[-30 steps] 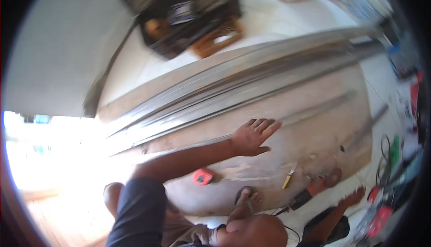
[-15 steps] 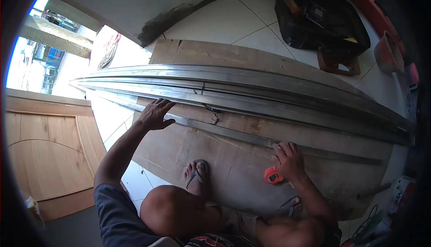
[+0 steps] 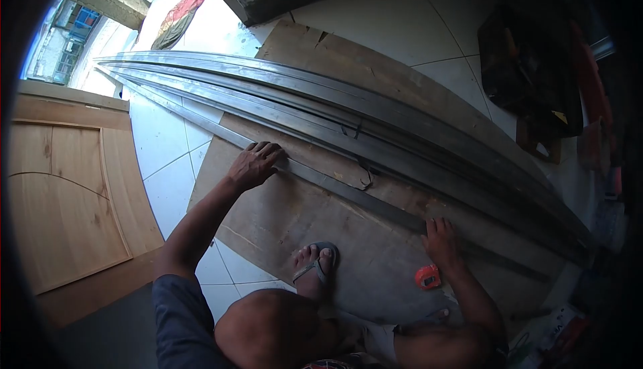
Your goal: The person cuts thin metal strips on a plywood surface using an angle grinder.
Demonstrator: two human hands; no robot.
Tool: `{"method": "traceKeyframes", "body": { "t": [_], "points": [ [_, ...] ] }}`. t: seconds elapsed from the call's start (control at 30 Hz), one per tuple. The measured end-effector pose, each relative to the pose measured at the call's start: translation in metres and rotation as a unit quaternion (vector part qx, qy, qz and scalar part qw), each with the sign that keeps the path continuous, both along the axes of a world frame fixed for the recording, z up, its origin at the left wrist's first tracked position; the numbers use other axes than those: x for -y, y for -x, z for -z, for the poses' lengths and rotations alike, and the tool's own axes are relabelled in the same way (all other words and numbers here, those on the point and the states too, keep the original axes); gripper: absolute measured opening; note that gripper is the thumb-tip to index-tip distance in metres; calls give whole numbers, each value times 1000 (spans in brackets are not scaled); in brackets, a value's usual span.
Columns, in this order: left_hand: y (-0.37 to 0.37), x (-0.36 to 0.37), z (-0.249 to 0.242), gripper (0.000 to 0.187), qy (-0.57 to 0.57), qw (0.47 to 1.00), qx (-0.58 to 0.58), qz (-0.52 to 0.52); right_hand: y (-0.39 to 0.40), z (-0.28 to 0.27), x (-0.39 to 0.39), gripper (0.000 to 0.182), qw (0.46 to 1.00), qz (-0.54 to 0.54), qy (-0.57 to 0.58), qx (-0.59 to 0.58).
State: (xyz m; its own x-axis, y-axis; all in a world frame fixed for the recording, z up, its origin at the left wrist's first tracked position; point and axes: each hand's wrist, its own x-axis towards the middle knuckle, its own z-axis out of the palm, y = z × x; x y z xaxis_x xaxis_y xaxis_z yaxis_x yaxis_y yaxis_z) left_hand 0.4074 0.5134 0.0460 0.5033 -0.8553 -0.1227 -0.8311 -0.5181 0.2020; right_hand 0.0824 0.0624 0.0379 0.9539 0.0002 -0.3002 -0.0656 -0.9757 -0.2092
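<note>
One metal bar [image 3: 355, 197] is laid on a brown board [image 3: 254, 228], on the near side of the bar bundle [image 3: 301, 111]. Fingers of the left hand [image 3: 256, 162] are curled over it; the right hand [image 3: 442, 238] is set at it farther along, fingers bent. Whether either is clamped cannot be told. If pushed unevenly, the bar could be swung and fingers pinched against the bundle; the dark loop [image 3: 365, 176] between could be snagged. Long axis is slanted from lower right to upper left, slightly skewed to the bundle, led past the wooden panel [image 3: 70, 201]. Red tape measure [image 3: 427, 277], just beside the right wrist, could be knocked.
</note>
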Motion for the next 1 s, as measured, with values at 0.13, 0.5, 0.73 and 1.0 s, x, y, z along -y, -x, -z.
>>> {"method": "traceKeyframes", "body": {
  "t": [0.13,0.5,0.73,1.0],
  "points": [
    [-8,-2,7,45,8,1000,7,14,2,6,-2,46,1000,-10,15,2],
    [-3,5,1,39,9,1000,-1,-7,-3,1,1,41,1000,19,-10,-20],
    [-5,6,-2,41,-15,1000,-17,-18,3,5,1,43,999,39,-25,-11],
    [-8,2,-5,41,-15,1000,-17,-21,22,-24,25,46,995,99,0,-20]
  ]
}}
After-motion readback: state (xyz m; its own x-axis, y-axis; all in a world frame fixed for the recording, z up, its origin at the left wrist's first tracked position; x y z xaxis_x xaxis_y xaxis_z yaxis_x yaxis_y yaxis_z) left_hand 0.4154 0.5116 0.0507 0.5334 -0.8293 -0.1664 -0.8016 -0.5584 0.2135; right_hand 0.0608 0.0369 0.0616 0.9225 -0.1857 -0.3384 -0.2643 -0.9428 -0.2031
